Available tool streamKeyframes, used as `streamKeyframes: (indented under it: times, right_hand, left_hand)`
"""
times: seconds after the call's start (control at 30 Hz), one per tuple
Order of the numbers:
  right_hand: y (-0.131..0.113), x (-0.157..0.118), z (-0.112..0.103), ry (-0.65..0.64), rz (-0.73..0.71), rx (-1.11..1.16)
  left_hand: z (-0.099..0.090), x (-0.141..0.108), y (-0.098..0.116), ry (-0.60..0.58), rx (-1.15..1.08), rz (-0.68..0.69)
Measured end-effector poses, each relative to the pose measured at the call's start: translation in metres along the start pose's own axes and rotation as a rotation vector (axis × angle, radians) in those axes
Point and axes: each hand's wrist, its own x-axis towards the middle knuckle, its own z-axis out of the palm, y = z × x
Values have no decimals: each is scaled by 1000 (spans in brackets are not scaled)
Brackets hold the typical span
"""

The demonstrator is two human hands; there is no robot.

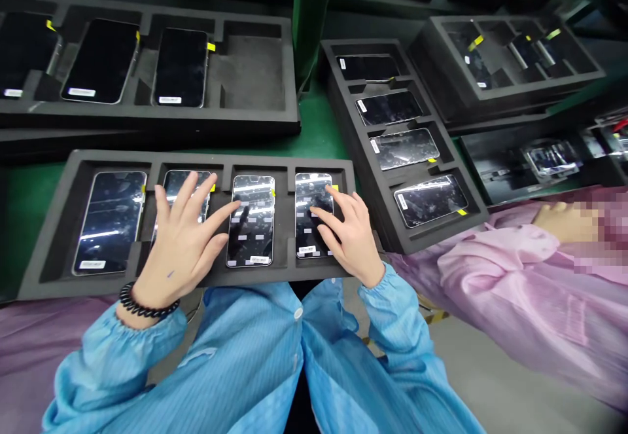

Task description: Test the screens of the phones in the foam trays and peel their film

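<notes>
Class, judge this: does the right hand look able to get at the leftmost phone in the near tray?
Probably not directly: the left hand spreads over the tray between the right hand and that phone, though no hand covers it.

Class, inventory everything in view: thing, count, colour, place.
near tray: one, dark grey, before the person
near phones: four, dark, inside it
upper-left tray: one, grey, beyond
upper-left phones: three, black, inside it
right tray: one, grey, right
right-hand phones: four, dark, inside it
far-right tray: one, grey, contents unclear
work surface: one, green, beneath
background items: uncountable, mostly dark
co-worker's sleeve: one, pink, right
coiled band: one, black, left wrist
left hand: one, bare, over near tray
right hand: one, bare, at rightmost near phone
</notes>
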Motion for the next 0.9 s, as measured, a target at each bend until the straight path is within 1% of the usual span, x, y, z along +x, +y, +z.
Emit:
streamKeyframes:
  times: [0.13, 0.33, 0.4, 0.5, 0.6, 0.73, 0.83, 0.9]
  right_hand:
    - [-6, 8, 0, -81, -81, -48]
    - [-4, 16, 5, -128, 19, -80]
    - [-3, 15, 5, -114, 21, -68]
    - [-4, 12, 3, -51, 27, -37]
    - [-8, 8, 0, -33, -11, -20]
    - [-13, 8, -1, -39, -74, -22]
    - [-13, 8, 0, -19, -50, -41]
    - [-13, 8, 1, -8, -35, -52]
  left_hand:
    - [9, -6, 0, -22, -48, -54]
    - [9, -1, 4, -38, -54, -69]
    - [10, 1, 6, -54, -46, -80]
    - [12, 5, 7, -88, -12, -101]
    - [13, 9, 9, -121, 32, -102]
    - [18, 16, 13, -124, 29, -59]
    - [20, 18, 15, -136, 11, -30]
    - [17, 17, 14, -95, -3, -27]
